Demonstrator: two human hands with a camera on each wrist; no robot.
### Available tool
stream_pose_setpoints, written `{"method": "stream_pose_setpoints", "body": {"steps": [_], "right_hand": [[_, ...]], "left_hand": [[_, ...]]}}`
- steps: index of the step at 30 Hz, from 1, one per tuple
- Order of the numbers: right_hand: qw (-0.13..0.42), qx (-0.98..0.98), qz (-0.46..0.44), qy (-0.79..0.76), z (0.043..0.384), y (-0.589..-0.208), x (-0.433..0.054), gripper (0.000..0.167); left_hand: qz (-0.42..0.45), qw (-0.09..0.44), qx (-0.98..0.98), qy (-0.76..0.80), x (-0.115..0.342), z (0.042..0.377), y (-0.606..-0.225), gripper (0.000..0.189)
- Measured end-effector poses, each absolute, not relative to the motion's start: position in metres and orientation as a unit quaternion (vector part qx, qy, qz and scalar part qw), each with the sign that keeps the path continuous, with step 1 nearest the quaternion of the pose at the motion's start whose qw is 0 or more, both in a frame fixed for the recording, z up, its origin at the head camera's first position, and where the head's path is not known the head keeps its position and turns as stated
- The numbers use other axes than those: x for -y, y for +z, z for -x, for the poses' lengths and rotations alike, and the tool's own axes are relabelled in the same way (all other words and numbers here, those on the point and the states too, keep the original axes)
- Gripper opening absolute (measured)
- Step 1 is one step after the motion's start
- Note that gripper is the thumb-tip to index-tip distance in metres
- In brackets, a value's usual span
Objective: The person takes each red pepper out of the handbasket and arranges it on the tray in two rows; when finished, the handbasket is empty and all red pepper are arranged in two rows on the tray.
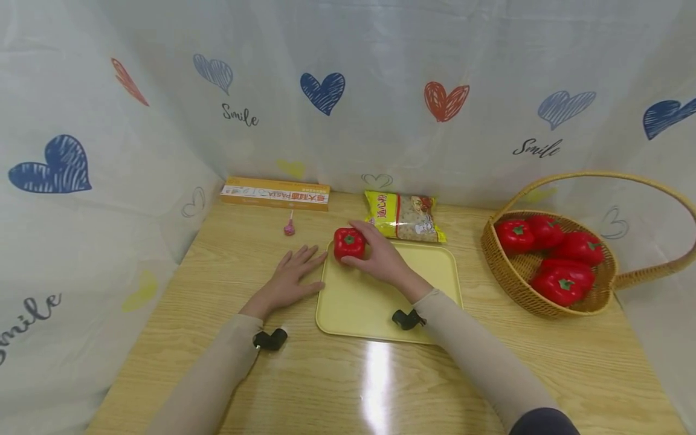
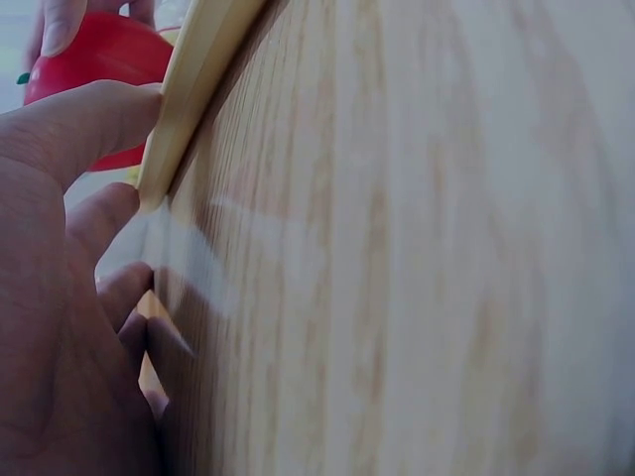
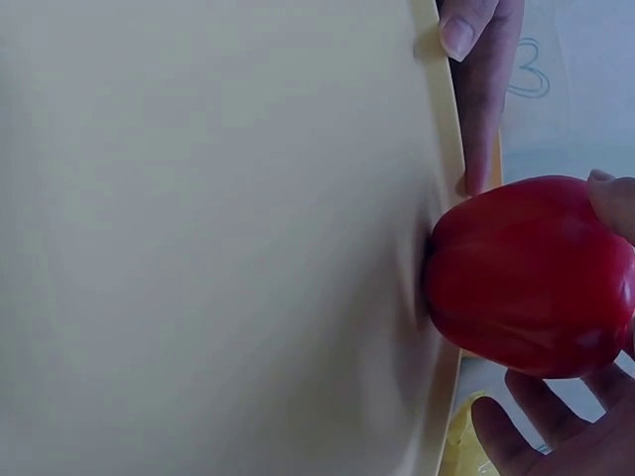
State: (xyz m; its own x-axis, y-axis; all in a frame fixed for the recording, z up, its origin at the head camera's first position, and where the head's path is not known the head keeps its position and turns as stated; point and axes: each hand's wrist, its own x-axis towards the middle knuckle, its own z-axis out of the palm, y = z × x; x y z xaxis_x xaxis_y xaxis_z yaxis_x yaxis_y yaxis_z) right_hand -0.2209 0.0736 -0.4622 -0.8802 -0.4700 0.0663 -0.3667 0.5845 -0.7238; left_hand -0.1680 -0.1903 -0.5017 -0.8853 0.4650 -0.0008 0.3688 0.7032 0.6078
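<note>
Box point(image 1: 275, 194): "PASTA" plus Chinese "意大利面", upside down from the head view; smaller print too tiny. Yellow bag point(image 1: 405, 217): Chinese "通心粉", turned sideways; other print unreadable. Curtain point(image 1: 380, 36): "Smile" in black script three times: left of centre, right, and far left, tilted, running to the edge.

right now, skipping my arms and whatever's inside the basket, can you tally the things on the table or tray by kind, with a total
Food packs: 2 (box, bag)
Containers: 2 (tray, basket)
Lollipops: 1 (pink lollipop)
Peppers: 1 (red pepper at the right hand)
Total: 6
</note>
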Motion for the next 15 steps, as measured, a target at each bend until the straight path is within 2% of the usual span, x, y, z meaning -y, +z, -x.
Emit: {"method": "stream_pose_setpoints", "body": {"steps": [15], "right_hand": [[0.052, -0.894, 0.232, -0.379, 0.216, -0.464, -0.088, 0.090]], "left_hand": [[-0.224, 0.078, -0.922, 0.308, 0.188, 0.169, -0.503, 0.071]]}}
